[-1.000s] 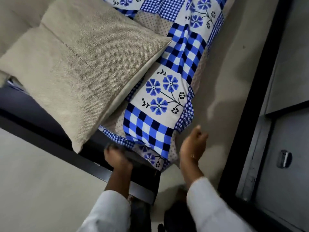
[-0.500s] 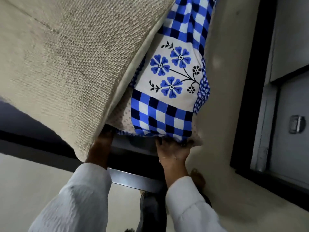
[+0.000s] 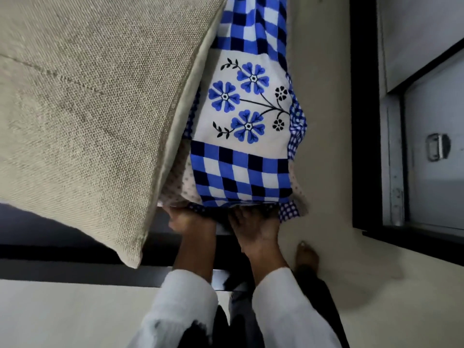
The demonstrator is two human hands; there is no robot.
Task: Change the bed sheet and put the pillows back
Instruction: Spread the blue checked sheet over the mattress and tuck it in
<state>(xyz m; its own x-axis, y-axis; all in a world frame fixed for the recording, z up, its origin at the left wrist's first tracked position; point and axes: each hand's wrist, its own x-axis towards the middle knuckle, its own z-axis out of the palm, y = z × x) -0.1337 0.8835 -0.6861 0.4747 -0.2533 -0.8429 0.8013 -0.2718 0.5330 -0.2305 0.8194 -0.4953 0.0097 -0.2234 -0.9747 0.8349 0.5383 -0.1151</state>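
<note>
A blue-and-white checked bed sheet (image 3: pixel 247 136) with blue flowers covers the mattress corner. Its lower edge hangs over the dark bed frame (image 3: pixel 75 270). My left hand (image 3: pixel 192 222) and my right hand (image 3: pixel 253 227) both reach under that edge with fingers hidden beneath the fabric, pressing the sheet under the mattress corner. A large beige woven pillow (image 3: pixel 95 109) lies on the bed to the left, its corner overhanging the frame. Both arms wear white sleeves.
Beige floor (image 3: pixel 326 172) runs along the right side of the bed. A grey cabinet with a metal latch (image 3: pixel 437 150) and a dark frame stands at the right. My bare foot (image 3: pixel 307 254) rests on the floor by the bed corner.
My view has moved closer to the bed corner. Both hands went from free in front of the frame to under the sheet's lower edge, and the left hand shifted right beside the right one.
</note>
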